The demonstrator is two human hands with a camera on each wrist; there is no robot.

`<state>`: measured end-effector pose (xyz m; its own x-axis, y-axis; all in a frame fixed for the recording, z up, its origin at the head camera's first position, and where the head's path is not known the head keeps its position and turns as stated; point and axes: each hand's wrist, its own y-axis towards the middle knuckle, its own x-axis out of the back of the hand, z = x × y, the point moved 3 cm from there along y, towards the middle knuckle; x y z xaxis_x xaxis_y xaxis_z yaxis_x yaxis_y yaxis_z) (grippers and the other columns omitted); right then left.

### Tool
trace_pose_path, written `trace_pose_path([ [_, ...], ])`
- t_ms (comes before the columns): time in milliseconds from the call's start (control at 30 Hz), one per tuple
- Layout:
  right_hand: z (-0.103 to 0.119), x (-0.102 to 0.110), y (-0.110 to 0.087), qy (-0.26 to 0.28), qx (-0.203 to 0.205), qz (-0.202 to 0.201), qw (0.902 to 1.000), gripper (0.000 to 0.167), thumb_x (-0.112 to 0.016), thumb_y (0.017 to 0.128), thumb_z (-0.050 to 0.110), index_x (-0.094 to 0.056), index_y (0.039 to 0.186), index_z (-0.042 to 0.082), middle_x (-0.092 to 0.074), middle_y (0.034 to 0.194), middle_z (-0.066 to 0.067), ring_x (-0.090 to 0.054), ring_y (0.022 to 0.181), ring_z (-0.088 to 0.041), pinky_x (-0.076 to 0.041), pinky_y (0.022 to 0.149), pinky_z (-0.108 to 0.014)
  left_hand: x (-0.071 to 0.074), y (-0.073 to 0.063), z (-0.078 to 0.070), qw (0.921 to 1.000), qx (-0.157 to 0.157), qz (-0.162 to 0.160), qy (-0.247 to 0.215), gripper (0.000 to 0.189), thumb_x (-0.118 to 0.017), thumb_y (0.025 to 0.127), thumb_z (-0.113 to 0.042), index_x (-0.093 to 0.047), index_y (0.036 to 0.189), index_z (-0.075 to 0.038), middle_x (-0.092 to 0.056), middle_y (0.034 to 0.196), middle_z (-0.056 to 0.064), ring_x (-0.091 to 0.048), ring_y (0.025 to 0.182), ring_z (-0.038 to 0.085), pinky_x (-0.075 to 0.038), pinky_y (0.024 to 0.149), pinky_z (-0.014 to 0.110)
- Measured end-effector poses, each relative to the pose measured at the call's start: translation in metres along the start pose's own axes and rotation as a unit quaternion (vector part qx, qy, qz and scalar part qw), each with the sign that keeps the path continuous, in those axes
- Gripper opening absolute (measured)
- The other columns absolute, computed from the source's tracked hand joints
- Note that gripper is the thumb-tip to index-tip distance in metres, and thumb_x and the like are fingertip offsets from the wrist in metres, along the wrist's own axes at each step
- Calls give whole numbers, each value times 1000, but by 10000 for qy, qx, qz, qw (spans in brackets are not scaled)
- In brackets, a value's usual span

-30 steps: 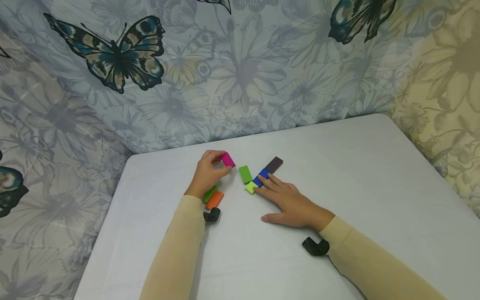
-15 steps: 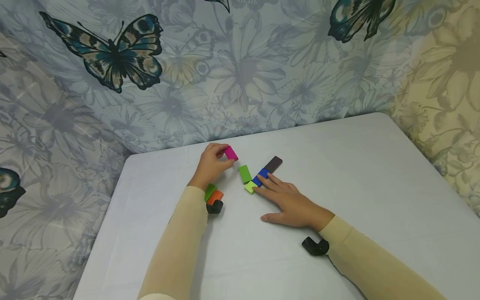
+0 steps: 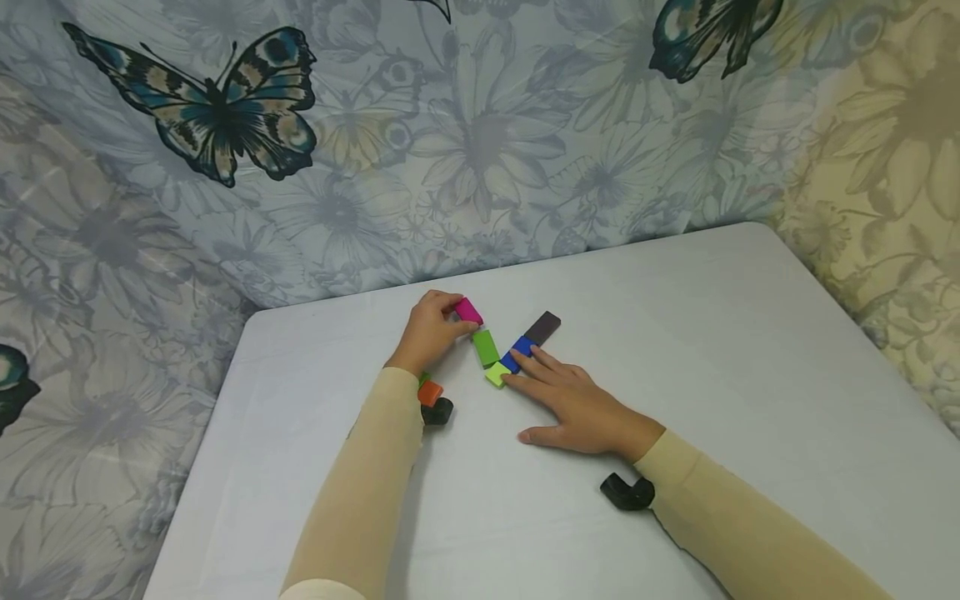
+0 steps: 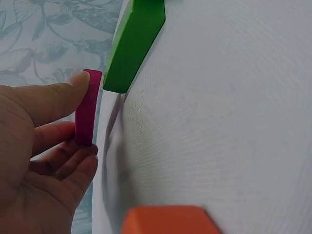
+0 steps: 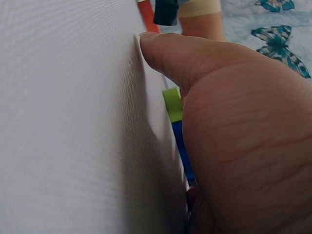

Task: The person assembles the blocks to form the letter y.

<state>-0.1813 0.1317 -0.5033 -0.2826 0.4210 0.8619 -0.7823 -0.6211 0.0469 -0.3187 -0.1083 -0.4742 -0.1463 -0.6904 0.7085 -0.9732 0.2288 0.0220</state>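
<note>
My left hand pinches a magenta block between thumb and fingers, close to the far end of a green block. In the left wrist view the magenta block stands just beside the green block. A short lime block, a blue block and a dark brown block continue from the green one in a bent line. My right hand lies with fingers spread, its fingertips on the blue and lime blocks. The right wrist view shows mainly its thumb and palm.
An orange block lies beside the left wrist, with another green block mostly hidden behind the sleeve. Black wrist cameras sit under both wrists. The white table meets a floral curtain at its far edge.
My left hand has carried the magenta block rightward to the green block's far end. Its sleeve now covers more of the orange and second green blocks. The right hand has stayed put.
</note>
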Motion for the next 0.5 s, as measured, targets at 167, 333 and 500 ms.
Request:
trace_pose_path([
  [167,1,0,1,13,-7,4,10000,85,-74,99,60,-44,169,22,-12,181,-3,-2,165,-31,-26,121,-67,-1,1,1,9998,42,149,104,61,-89,96,-28,-67,147,-4,-61,139,10,-57,126,27,-46,113,42],
  [333,1,-1,0,-61,-14,19,10000,86,-73,99,62,-44,169,22,-12,181,-4,-2,165,-32,-26,121,-67,-4,1,4,9994,272,230,12,66,-86,98,-36,-63,152,-6,-63,146,9,-56,136,27,-43,117,44],
  [500,0,-1,1,-100,-25,-1,9999,86,-72,99,64,-43,170,23,-12,181,-3,-1,165,-32,-25,121,-68,-8,2,4,9996,245,121,-23,65,-85,99,-39,-64,152,-8,-64,146,9,-55,137,28,-43,118,45],
])
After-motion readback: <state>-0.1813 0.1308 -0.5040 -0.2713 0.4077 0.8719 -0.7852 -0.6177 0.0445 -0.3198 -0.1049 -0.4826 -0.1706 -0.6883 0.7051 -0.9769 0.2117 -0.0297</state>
